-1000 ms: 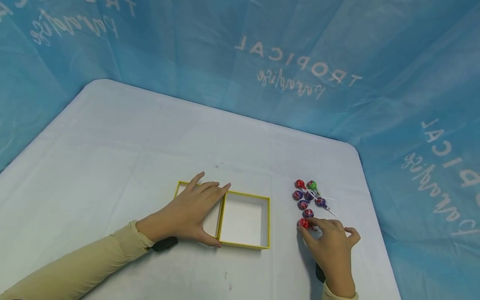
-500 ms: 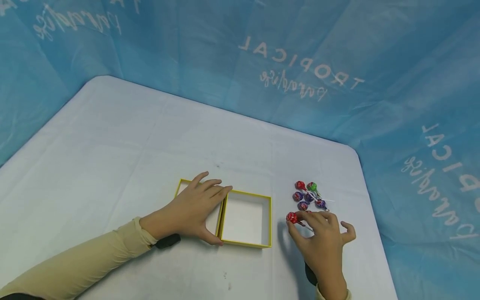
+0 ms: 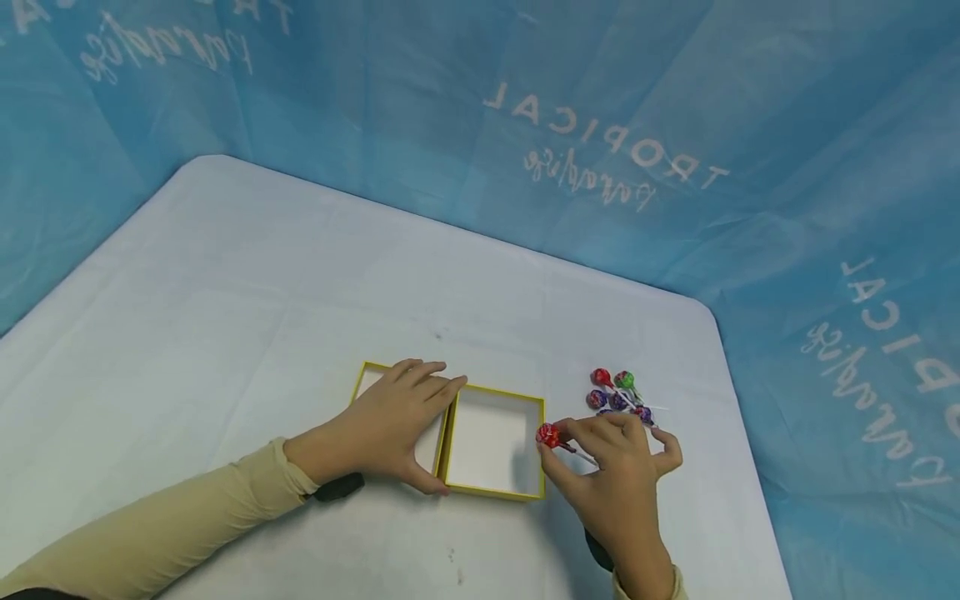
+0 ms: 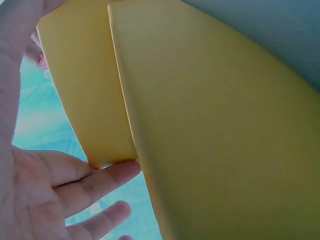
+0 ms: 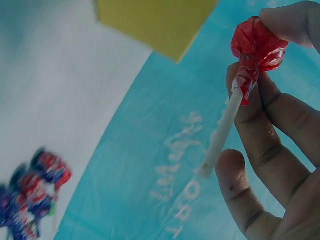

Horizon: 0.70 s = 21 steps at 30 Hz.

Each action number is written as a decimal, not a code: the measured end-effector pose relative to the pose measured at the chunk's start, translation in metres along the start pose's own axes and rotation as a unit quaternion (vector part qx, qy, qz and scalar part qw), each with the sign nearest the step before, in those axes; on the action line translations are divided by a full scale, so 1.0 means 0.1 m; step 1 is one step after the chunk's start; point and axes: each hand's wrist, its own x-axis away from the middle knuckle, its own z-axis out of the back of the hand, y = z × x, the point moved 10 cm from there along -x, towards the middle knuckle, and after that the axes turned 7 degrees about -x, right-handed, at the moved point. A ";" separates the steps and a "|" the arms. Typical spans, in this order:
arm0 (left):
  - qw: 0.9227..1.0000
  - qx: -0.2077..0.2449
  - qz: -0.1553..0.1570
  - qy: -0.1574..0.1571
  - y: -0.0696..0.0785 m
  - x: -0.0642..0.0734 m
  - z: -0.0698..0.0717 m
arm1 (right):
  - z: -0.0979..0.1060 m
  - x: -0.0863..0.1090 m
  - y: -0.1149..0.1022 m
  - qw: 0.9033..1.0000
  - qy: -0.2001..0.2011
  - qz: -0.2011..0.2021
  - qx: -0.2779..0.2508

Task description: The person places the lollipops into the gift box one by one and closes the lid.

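My right hand (image 3: 611, 475) pinches a red-wrapped lollipop (image 3: 548, 435) by its head between thumb and forefinger, at the right rim of a yellow-edged, white-lined box (image 3: 495, 442). In the right wrist view the lollipop's white stick (image 5: 220, 135) points down and left. My left hand (image 3: 390, 417) spans a second such box (image 3: 365, 379) on the left, thumb at the near side and fingertips at the far side where the boxes meet. Its fingers (image 4: 100, 185) touch the yellow wall (image 4: 82, 85) in the left wrist view. Much of the left box is hidden under the hand.
Several lollipops lie in a group to the right, including a red one (image 3: 601, 377), a green one (image 3: 625, 381) and a purple one (image 3: 597, 399). A white cloth (image 3: 300, 275) covers the table; a blue printed curtain (image 3: 420, 108) surrounds its far and right sides.
My right hand has lifted the red lollipop from beside the group and carried it left to the right box's rim. The left hand stays on the boxes, its fingers slightly closer together.
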 end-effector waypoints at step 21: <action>1.000 0.009 0.012 -0.017 0.00 -0.01 -0.04 | -0.33 -0.08 -0.50 0.996 -0.072 0.052 -0.029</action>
